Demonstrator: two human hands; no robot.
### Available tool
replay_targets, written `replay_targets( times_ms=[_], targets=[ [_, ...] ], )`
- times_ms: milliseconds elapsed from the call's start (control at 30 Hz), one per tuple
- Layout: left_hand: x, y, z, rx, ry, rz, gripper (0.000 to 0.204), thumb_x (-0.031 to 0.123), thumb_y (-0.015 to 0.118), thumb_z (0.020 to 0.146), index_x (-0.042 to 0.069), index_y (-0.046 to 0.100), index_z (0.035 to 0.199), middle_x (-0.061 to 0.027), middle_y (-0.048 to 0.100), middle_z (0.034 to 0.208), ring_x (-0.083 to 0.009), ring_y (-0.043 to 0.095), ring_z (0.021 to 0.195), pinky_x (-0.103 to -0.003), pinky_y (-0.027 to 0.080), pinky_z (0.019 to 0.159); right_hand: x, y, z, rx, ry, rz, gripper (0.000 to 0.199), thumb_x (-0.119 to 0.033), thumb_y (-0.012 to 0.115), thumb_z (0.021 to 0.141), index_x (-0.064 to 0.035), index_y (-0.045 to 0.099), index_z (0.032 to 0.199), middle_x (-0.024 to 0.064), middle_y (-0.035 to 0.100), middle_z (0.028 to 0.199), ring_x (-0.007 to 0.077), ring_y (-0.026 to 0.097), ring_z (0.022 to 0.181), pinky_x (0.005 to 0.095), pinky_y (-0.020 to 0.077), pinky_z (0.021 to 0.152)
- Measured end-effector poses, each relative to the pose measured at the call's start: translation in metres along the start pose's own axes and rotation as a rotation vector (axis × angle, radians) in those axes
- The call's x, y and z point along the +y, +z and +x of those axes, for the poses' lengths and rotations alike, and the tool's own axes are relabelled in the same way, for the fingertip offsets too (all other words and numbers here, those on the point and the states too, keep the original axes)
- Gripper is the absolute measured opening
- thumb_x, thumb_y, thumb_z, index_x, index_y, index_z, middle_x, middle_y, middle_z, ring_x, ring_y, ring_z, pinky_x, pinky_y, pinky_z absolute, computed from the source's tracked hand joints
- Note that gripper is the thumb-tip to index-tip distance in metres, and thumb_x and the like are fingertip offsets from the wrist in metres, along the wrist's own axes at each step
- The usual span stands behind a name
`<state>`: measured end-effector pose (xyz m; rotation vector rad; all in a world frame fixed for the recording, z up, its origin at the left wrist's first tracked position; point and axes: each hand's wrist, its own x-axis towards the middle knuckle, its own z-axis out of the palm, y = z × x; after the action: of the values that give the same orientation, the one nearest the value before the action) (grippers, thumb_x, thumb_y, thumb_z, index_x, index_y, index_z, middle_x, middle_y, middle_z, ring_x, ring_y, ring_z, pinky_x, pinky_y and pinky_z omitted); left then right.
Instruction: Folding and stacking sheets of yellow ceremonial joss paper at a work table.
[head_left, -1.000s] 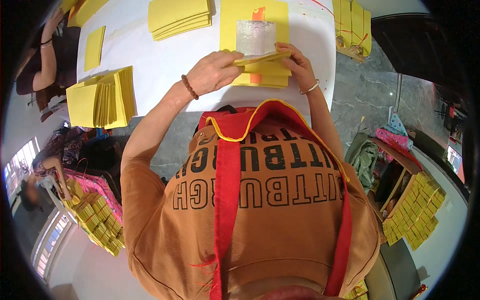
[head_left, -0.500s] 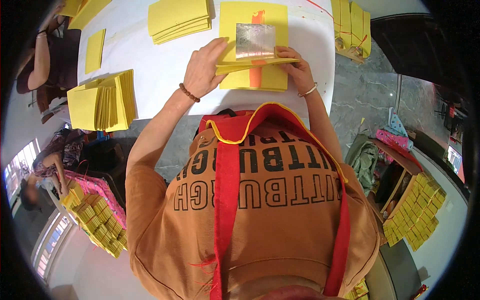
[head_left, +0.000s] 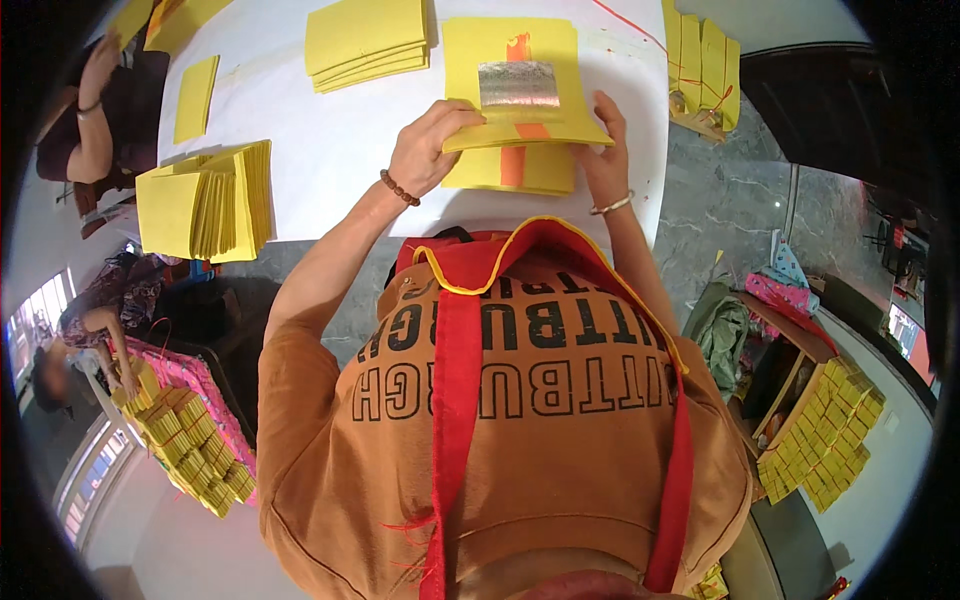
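A stack of yellow paper sheets [head_left: 550, 178] lies before me on the white table, each visible face marked with an orange stripe. The top yellow paper sheet [head_left: 470, 136] is bent up along its near edge, and a silver foil square [head_left: 520, 84] rests on it. My left hand [head_left: 432, 148], with a brown bead bracelet, is closed on the left end of the raised fold. At the other end my right hand [head_left: 606, 155], wearing a pale bangle, has the fold's corner between thumb and fingers; part of the thumb is hidden.
Folded yellow paper stacks [head_left: 368, 45] lie on the white table [head_left: 350, 160], with a fanned yellow bundle [head_left: 205, 205] at its left edge. Tied yellow bundles [head_left: 705, 65] stand past the right edge. Another person's hand [head_left: 98, 70] is at far left.
The near edge of the top sheet has risen and curled further over the lower part of the foil. My right hand's fingers have lifted and shifted right; my left hand moved slightly right.
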<state>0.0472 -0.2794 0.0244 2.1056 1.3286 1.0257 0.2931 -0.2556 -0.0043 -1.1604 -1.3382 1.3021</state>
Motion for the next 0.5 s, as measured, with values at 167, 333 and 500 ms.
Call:
replay_targets(
  times_ms=[167, 333, 500],
  targets=[
    [0.002, 0.009, 0.003, 0.110, 0.034, 0.047, 0.035, -0.006, 0.059, 0.065, 0.008, 0.059, 0.097, -0.0095, 0.059, 0.097, -0.0276, 0.060, 0.086, -0.033, 0.050, 0.071, -0.034, 0.023, -0.029, 0.290, 0.332, 0.846, 0.053, -0.037, 0.046, 0.091, -0.0094, 0.030, 0.133, 0.0098, 0.042, 0.128, 0.0241, 0.049, 0.108, 0.0358, 0.0391, 0.093],
    [0.009, 0.010, -0.004, 0.002, 0.122, 0.065, 0.028, -0.001, 0.054, 0.071, 0.008, 0.059, 0.097, -0.0083, 0.058, 0.096, -0.0261, 0.059, 0.084, -0.033, 0.049, 0.070, -0.046, 0.008, -0.025, 0.086, 0.403, 1.095, 0.052, -0.045, 0.040, 0.092, -0.0095, 0.035, 0.130, 0.0106, 0.046, 0.123, 0.0258, 0.051, 0.106, 0.0360, 0.0418, 0.089],
    [0.013, -0.011, -0.019, -0.036, 0.133, 0.050, 0.022, 0.003, 0.055, 0.075, 0.007, 0.059, 0.096, -0.0092, 0.058, 0.097, -0.0273, 0.058, 0.085, -0.034, 0.048, 0.071, -0.029, -0.011, -0.016, 0.278, 0.374, 0.587, 0.046, -0.038, 0.042, 0.093, -0.0089, 0.040, 0.127, 0.0088, 0.050, 0.120, 0.0218, 0.051, 0.104, 0.0338, 0.0431, 0.086]
  ],
)
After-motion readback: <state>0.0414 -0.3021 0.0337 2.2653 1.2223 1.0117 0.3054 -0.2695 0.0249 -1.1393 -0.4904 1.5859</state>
